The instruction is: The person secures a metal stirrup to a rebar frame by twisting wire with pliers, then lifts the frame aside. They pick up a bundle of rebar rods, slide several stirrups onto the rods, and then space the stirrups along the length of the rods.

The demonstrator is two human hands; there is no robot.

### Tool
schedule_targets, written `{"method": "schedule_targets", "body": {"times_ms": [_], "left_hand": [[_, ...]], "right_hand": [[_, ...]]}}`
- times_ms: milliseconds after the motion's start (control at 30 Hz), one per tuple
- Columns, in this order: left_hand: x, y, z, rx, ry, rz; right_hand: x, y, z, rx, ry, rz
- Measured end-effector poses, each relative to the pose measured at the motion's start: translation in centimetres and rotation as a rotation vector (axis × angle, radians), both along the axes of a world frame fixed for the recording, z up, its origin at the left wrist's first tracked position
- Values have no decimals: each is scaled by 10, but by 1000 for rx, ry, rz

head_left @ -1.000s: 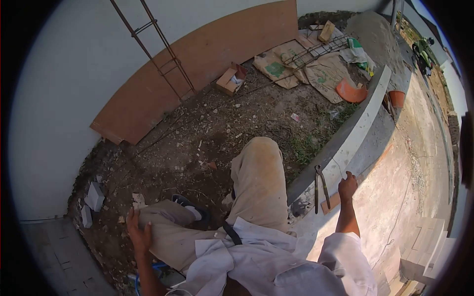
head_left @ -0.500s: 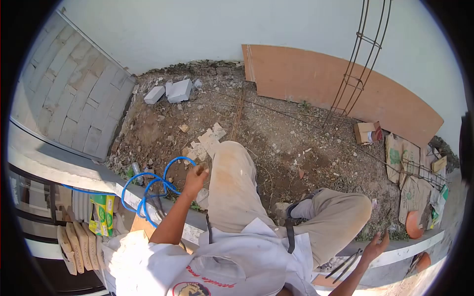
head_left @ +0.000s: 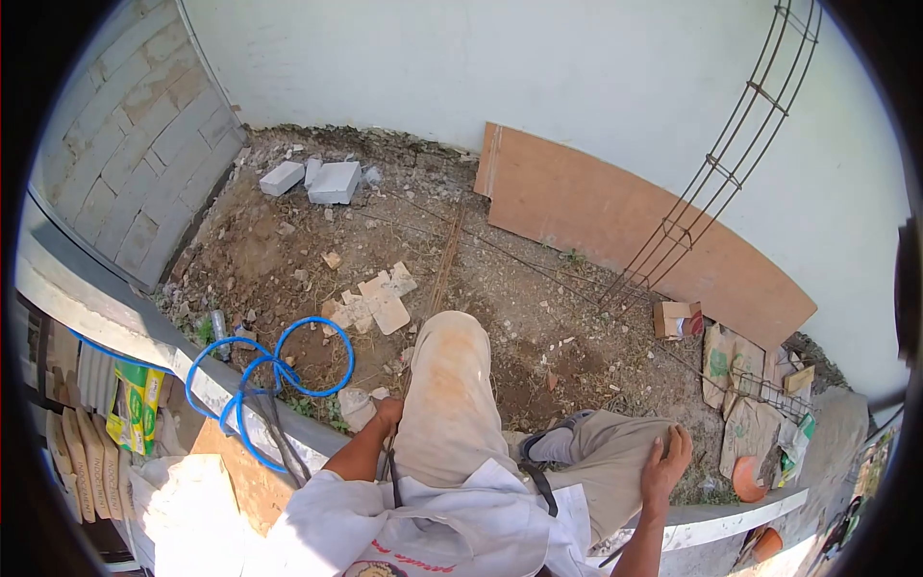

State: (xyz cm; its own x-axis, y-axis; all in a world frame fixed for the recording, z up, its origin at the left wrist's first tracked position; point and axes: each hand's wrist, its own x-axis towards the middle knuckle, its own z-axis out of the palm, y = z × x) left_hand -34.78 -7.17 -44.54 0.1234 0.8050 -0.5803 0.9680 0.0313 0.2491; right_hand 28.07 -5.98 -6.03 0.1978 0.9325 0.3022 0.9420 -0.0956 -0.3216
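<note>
My right hand [head_left: 665,464] rests on my bent right knee, its fingers apart on the beige trousers [head_left: 615,452], holding nothing. Beside my left thigh is my left hand [head_left: 387,413], close to the trouser leg. Its fingers are partly hidden and too indistinct to read. A pale rock-like lump [head_left: 356,409] lies just left of that hand. Farther left, a loosely coiled blue hose [head_left: 317,392] hangs over the low ledge [head_left: 240,404] on which I sit.
Ahead lies rubble-strewn soil with white blocks [head_left: 334,183] and broken pale pieces [head_left: 385,303]. A brown board [head_left: 615,212] and a rebar cage [head_left: 711,163] lean on the white wall. Paper sacks [head_left: 745,423] and a cardboard box [head_left: 673,320] lie right; stacked bags [head_left: 82,462] stand left.
My right hand has moved from above the ledge at the right onto my right knee. My left hand has drawn back along my left thigh. The camera view has shifted too.
</note>
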Motion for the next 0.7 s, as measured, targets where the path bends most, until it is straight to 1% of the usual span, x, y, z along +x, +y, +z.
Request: {"method": "schedule_targets", "body": {"times_ms": [33,67,167,233,300,333,367,433,500,567,667,700], "left_hand": [[12,4,34,-17,13,39],[20,7,56,-37,28,78],[31,-5,43,34,-841,1107],[32,-7,64,228,-782,863],[37,-14,100,222,-847,926],[40,-13,115,119,-940,1113],[43,-12,142,12,-1027,1300],[47,-7,205,-32,-971,1285],[47,-11,242,-63,-948,1290],[46,-13,259,-84,-963,1311],[36,-21,255,-64,-951,1278],[36,-22,261,-69,-970,1318]], "right_hand": [[-1,1,0,-6,-15,-6],[-1,0,0,4,-11,-3],[0,0,-1,25,-10,8],[2,-2,-1,23,-27,10],[6,-2,-1,23,-22,-2],[6,-2,-3,22,-15,-6],[6,-3,-4,26,-16,-6],[8,-3,-4,36,-16,-6],[6,-3,-2,31,11,-11],[6,-3,-2,31,23,-13],[9,-4,-3,37,28,-19],[9,-5,-1,38,39,-23]]}}
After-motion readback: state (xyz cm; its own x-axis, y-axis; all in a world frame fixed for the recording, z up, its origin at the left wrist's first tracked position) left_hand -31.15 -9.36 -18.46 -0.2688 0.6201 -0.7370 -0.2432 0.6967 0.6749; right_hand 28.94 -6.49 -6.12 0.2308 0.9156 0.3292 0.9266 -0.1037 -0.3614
